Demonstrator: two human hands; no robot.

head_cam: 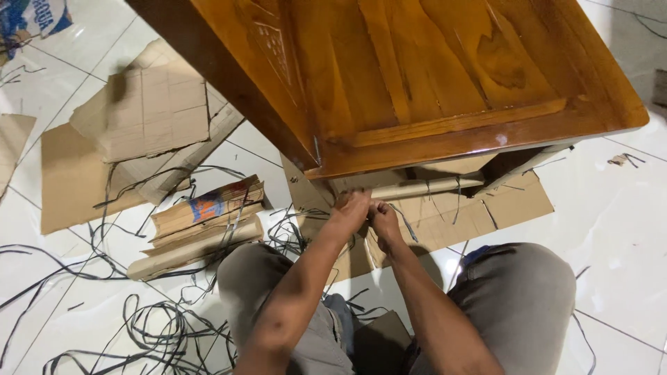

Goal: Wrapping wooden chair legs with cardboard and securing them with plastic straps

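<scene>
Both hands meet at the near end of a cardboard-wrapped leg (pixel 424 187) lying under the near edge of the varnished wooden table (pixel 417 76). Left hand (pixel 349 210) and right hand (pixel 383 217) touch, fingers curled shut on the wrap and a dark strap (pixel 406 223). Cardboard sheet (pixel 514 201) lies beneath on the tiled floor (pixel 618 229). Wrapped bundle (pixel 205 226) and loose straps (pixel 153 326) sit left of the knees.

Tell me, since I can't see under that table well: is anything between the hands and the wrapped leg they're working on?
Nothing visible. Both the left hand and the right hand already touch the near end of the paper-wrapped leg, under the corner of the wooden tabletop. Loose black straps lie on the floor to the left, clear of them.
</scene>
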